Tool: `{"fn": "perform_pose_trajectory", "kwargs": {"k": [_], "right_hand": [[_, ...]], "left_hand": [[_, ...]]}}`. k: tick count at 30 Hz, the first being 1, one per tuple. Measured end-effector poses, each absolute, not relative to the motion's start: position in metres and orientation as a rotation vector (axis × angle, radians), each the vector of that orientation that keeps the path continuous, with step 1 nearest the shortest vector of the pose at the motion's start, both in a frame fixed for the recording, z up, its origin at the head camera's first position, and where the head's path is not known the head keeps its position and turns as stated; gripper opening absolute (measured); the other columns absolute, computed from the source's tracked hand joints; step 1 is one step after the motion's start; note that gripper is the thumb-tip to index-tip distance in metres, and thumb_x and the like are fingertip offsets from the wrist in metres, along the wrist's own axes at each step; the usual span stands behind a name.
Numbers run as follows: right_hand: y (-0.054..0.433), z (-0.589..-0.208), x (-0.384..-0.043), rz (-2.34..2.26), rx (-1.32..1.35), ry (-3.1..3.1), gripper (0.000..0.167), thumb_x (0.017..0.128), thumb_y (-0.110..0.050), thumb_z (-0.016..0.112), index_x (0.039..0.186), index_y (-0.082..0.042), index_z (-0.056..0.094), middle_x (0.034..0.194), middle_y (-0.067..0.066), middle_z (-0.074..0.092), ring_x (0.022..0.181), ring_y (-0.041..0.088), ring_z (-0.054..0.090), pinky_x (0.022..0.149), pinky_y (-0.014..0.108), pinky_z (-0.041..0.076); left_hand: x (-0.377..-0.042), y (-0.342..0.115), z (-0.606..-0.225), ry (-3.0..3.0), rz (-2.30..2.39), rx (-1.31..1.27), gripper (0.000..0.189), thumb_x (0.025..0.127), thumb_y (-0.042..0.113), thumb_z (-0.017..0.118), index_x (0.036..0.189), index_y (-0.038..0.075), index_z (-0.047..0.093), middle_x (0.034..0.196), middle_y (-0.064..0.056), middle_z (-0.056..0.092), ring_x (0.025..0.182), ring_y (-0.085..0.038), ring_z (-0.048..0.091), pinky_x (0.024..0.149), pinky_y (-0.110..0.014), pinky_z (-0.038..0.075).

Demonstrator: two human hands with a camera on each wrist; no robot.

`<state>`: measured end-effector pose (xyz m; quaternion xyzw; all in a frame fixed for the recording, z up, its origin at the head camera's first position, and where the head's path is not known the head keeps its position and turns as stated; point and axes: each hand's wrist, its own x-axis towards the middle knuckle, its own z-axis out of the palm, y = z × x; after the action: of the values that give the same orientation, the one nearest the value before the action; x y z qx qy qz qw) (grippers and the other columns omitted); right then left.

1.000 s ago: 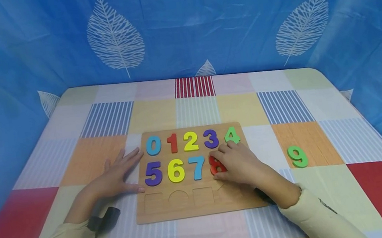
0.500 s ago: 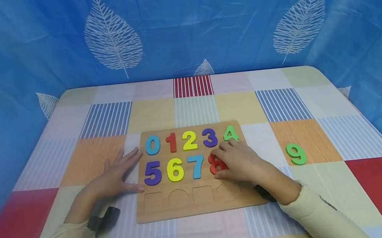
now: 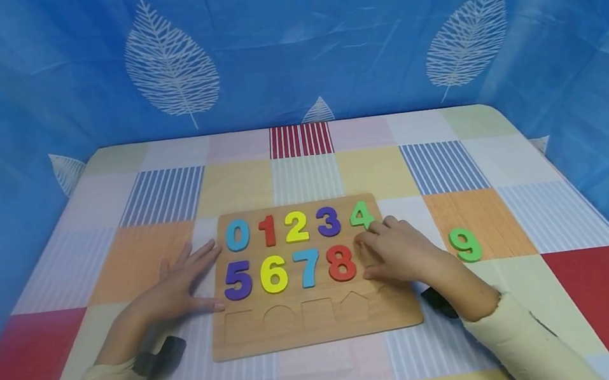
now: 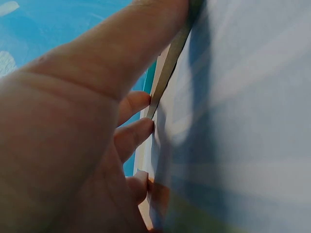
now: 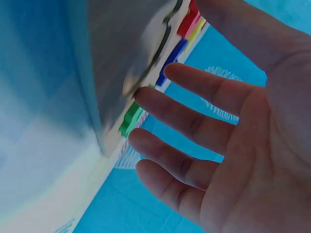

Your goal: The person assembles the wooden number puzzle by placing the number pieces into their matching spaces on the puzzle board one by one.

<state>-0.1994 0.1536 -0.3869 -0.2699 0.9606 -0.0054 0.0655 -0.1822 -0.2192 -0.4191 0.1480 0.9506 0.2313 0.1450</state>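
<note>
A wooden number puzzle board point(image 3: 318, 334) lies on the table, with coloured numbers 0 to 8 seated in two rows. My left hand point(image 3: 173, 291) is at the board's left edge, fingers spread, fingertips and thumb right at the rim. Over the right end of the second row is my right hand point(image 3: 405, 250), holding nothing, its fingers loosely bent; it partly hides the recess there. Just left of it is the red 8 point(image 3: 341, 263), and above its fingertips the green 4 point(image 3: 362, 214). A green 9 point(image 3: 465, 244) lies on the tablecloth right of the board.
Shape outlines, such as a pentagon point(image 3: 354, 306), are cut along the board's lower row. A patchwork cloth point(image 3: 333, 366) covers the table. Blue curtains with white leaves point(image 3: 172, 60) hang behind and at both sides.
My right hand has let go of the red 8 and shifted right, leaving the 8 in full view in the board. The left hand stays at the board's edge. The head view has shifted slightly.
</note>
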Motion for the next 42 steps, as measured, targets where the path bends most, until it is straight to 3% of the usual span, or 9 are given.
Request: {"fn": "perform_pose_trajectory", "kwargs": {"k": [6,18,26,35,42], "right_hand": [[0.171,-0.389,-0.196,-0.088,-0.801,2.906,0.051,0.073,-0.037,0.074,0.116,-0.013,0.059,0.108,0.006,0.058,0.094,0.026,0.049,0.079,0.040,0.042],[0.242,-0.390,-0.183,-0.234,-0.635,2.981,0.059,0.071,-0.026,0.077,0.121,-0.005,0.055,0.119,0.017,0.056,0.105,0.040,0.046,0.087,0.055,0.039],[0.278,-0.386,-0.185,-0.234,-0.507,2.970,0.067,0.070,-0.026,0.077,0.127,-0.004,0.050,0.125,0.024,0.048,0.108,0.050,0.039,0.081,0.060,0.039],[0.290,-0.391,-0.190,-0.230,-0.496,2.969,0.063,0.069,-0.022,0.077,0.124,-0.003,0.052,0.113,0.024,0.056,0.096,0.043,0.047,0.072,0.052,0.042],[0.294,-0.393,-0.188,-0.240,-0.472,2.975,0.062,0.069,-0.021,0.077,0.122,-0.001,0.053,0.113,0.025,0.056,0.095,0.044,0.047,0.071,0.051,0.042]], "left_hand": [[-0.182,-0.221,-0.419,2.742,0.684,0.432,0.104,0.063,0.058,0.072,0.145,0.016,0.025,0.152,-0.015,0.016,0.136,-0.047,-0.009,0.099,-0.069,-0.014],[-0.179,-0.228,-0.418,2.754,0.667,0.452,0.103,0.064,0.058,0.071,0.145,0.015,0.024,0.152,-0.016,0.015,0.135,-0.049,-0.008,0.098,-0.070,-0.013],[-0.176,-0.233,-0.421,2.757,0.679,0.427,0.104,0.064,0.059,0.070,0.146,0.017,0.022,0.152,-0.017,0.015,0.136,-0.048,-0.009,0.098,-0.069,-0.014],[-0.181,-0.229,-0.422,2.757,0.670,0.451,0.104,0.063,0.058,0.071,0.145,0.017,0.023,0.152,-0.016,0.015,0.135,-0.048,-0.009,0.098,-0.070,-0.015],[-0.184,-0.224,-0.425,2.754,0.680,0.485,0.102,0.064,0.058,0.071,0.145,0.015,0.024,0.152,-0.016,0.016,0.135,-0.049,-0.007,0.098,-0.070,-0.013]]}}
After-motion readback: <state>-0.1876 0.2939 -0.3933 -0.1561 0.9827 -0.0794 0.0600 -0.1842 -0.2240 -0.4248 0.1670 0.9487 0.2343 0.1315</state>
